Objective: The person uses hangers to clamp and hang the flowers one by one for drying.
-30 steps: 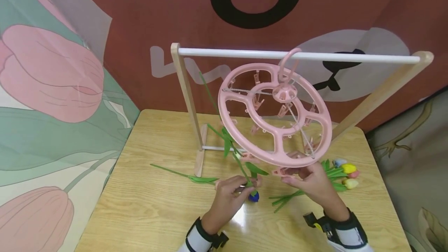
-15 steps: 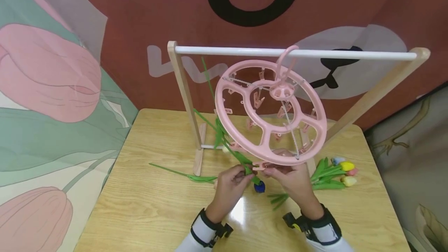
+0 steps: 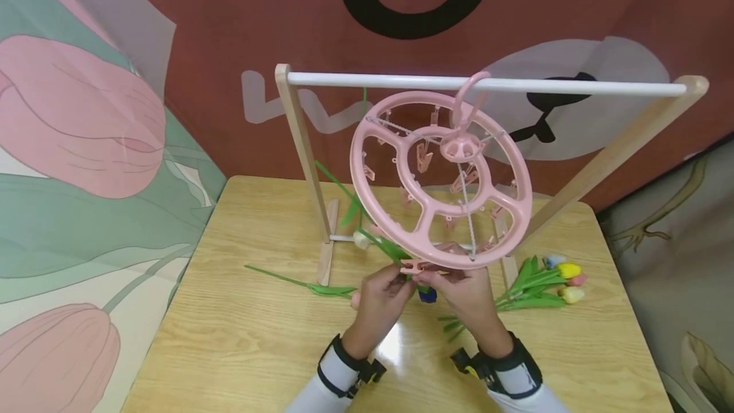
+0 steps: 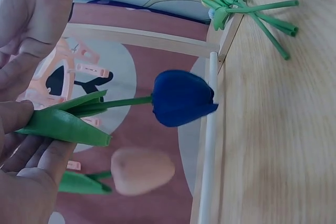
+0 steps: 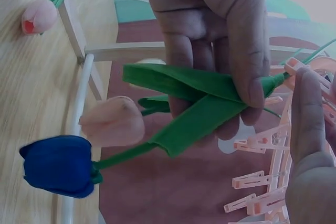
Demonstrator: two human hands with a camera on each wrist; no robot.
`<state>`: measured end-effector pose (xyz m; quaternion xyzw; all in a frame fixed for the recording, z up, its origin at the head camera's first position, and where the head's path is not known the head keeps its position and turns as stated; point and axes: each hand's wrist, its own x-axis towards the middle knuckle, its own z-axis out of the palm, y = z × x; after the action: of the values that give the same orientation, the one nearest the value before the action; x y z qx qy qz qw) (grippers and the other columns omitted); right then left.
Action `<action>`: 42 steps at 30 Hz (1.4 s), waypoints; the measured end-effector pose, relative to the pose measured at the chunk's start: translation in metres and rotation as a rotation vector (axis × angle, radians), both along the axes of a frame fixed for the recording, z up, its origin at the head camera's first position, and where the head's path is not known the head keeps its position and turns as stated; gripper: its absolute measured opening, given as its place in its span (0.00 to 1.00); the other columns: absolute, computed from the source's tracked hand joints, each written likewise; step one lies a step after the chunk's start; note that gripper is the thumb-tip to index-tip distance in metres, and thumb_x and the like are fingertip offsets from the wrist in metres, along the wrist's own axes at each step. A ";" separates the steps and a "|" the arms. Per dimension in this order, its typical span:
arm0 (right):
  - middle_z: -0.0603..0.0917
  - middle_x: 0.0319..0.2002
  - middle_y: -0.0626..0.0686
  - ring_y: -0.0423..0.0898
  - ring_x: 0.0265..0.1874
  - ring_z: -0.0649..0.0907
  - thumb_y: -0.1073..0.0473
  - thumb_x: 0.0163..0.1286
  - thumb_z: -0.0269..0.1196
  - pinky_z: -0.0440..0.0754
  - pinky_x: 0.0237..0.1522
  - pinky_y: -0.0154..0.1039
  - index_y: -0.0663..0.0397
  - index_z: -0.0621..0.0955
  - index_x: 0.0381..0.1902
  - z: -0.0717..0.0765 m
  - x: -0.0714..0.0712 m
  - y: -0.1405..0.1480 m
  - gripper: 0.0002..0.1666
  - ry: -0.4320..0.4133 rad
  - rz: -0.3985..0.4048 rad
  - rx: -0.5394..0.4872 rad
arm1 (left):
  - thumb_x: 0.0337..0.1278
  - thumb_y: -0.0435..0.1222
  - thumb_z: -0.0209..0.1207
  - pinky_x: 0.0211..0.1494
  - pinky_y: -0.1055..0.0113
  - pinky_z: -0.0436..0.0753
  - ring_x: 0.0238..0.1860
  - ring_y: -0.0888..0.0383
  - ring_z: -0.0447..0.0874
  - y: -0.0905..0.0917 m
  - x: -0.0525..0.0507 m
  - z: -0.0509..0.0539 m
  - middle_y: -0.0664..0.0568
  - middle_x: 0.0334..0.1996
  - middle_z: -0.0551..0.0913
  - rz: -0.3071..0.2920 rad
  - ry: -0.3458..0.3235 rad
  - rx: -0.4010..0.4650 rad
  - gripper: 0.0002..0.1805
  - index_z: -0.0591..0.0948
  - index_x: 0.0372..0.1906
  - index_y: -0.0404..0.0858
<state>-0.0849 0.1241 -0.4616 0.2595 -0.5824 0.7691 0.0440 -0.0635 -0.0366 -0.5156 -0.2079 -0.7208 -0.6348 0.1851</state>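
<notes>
Left fingers [image 5: 247, 51] grip a blue tulip [image 4: 182, 98] (bloom down), right fingers [image 5: 310, 119] a clothespin [image 3: 413, 266].

The head view looks forward and down over the table [image 3: 229, 349] and rack [image 3: 401, 82]. Closer in, both wrist views, turned sideways, face the same rack and share the blue tulip [image 4: 182, 98].

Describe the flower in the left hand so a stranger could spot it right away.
Find the round pink hanger hooked over the white bar. By its near edge, the left hand pinches the flower by its green leaves, head pointing down. It alone is dark blue: the peach flower nearby and the bunch on the table show lighter colours.
</notes>
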 end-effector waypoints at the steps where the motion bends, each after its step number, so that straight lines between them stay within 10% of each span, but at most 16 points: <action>1: 0.91 0.44 0.54 0.43 0.40 0.92 0.80 0.61 0.68 0.92 0.39 0.39 0.60 0.84 0.51 0.000 0.000 0.000 0.22 0.008 0.003 -0.005 | 0.61 0.19 0.64 0.30 0.70 0.90 0.28 0.51 0.89 0.000 0.000 0.002 0.39 0.33 0.89 0.000 0.005 -0.002 0.13 0.85 0.50 0.29; 18: 0.84 0.42 0.43 0.38 0.35 0.82 0.79 0.62 0.68 0.85 0.35 0.28 0.66 0.79 0.59 -0.007 0.006 0.007 0.27 0.008 -0.104 0.265 | 0.57 0.27 0.71 0.53 0.68 0.90 0.50 0.50 0.90 -0.013 -0.003 -0.004 0.42 0.52 0.88 0.041 0.012 -0.103 0.18 0.85 0.53 0.36; 26: 0.88 0.47 0.51 0.43 0.40 0.90 0.75 0.78 0.51 0.92 0.42 0.40 0.85 0.73 0.56 -0.018 0.013 0.015 0.15 0.010 0.122 0.047 | 0.56 0.29 0.72 0.48 0.66 0.92 0.46 0.54 0.91 -0.032 0.002 -0.005 0.46 0.47 0.89 -0.020 0.048 -0.149 0.15 0.86 0.49 0.38; 33: 0.88 0.54 0.55 0.49 0.52 0.90 0.73 0.81 0.48 0.88 0.57 0.43 0.70 0.70 0.68 -0.025 0.016 0.014 0.21 -0.049 0.220 -0.143 | 0.56 0.29 0.72 0.45 0.62 0.92 0.44 0.53 0.90 -0.048 0.002 -0.008 0.46 0.44 0.90 -0.011 0.068 -0.172 0.14 0.85 0.47 0.35; 42: 0.89 0.47 0.54 0.50 0.52 0.90 0.75 0.78 0.52 0.87 0.59 0.45 0.63 0.75 0.52 -0.039 0.019 0.014 0.10 -0.104 0.248 -0.157 | 0.59 0.28 0.70 0.44 0.66 0.92 0.41 0.51 0.91 -0.070 0.007 -0.015 0.45 0.44 0.90 0.048 -0.003 -0.148 0.12 0.86 0.48 0.34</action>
<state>-0.0660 0.1381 -0.5002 0.2852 -0.4855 0.8242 -0.0613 -0.0565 -0.1067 -0.5302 -0.2026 -0.7707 -0.5756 0.1836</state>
